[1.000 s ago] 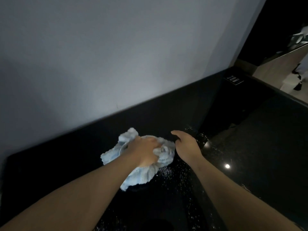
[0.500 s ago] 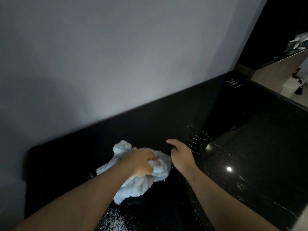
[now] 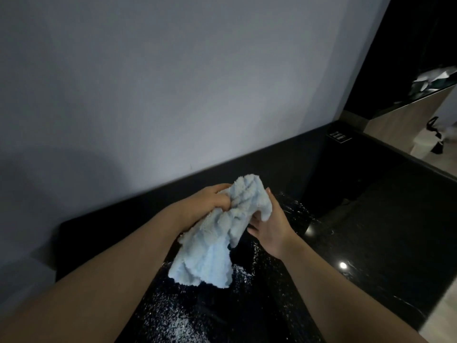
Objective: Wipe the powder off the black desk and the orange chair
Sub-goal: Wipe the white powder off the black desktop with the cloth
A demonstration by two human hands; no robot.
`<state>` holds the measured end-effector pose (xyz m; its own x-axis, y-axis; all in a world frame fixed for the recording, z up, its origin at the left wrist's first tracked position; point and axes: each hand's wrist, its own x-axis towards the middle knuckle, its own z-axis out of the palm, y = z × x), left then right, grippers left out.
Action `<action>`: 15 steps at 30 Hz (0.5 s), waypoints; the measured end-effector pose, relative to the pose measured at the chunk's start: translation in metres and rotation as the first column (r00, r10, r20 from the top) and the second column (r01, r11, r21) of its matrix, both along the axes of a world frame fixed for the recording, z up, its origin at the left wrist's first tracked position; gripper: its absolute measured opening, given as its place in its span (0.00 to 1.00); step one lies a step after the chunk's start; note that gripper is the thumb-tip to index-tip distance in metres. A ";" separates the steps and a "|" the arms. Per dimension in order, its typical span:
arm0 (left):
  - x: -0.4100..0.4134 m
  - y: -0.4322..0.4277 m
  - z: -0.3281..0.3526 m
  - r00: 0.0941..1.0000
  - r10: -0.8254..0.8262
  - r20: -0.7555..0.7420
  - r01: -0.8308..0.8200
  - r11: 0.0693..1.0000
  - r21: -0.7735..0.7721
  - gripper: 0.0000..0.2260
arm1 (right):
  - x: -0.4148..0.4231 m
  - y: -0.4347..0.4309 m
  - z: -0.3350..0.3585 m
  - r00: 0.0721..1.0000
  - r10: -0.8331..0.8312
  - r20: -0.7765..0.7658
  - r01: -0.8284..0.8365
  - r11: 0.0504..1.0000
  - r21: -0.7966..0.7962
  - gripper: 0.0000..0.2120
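A person's left hand (image 3: 210,201) and right hand (image 3: 272,227) hold a fluffy pale-blue cloth (image 3: 220,241) between them over a glossy black desk (image 3: 376,233). The left hand's fingers are curled into the bunched upper part of the cloth. The right hand grips its right edge, thumb up along the fold and fingers tucked beneath it. The rest of the cloth hangs below both hands, toward the person; whether its lower hem touches the desk cannot be told.

White powder (image 3: 178,325) lies scattered on the desk beneath the forearms, thickest below the hanging hem and nearest the person. A thinner spray of specks runs just right of the right hand and beyond it.

A small bright reflection of a light (image 3: 343,265) shows on the desktop right of the right wrist. Beyond the hands, the desk's raised back edge meets a plain grey wall (image 3: 173,82). Far to the right of the right hand, a small socket panel (image 3: 336,137) sits in the desk's back corner. Past it stands a wood-fronted counter (image 3: 400,120) with a dark top.
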<state>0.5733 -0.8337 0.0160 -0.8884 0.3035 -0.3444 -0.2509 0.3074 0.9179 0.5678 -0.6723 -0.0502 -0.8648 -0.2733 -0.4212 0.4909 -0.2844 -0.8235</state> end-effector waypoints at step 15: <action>-0.038 0.041 -0.061 0.990 -0.055 -0.126 0.043 0.995 -0.094 0.28 | -0.035 0.038 -0.004 0.902 -0.279 -0.330 0.338 0.931 0.139 0.22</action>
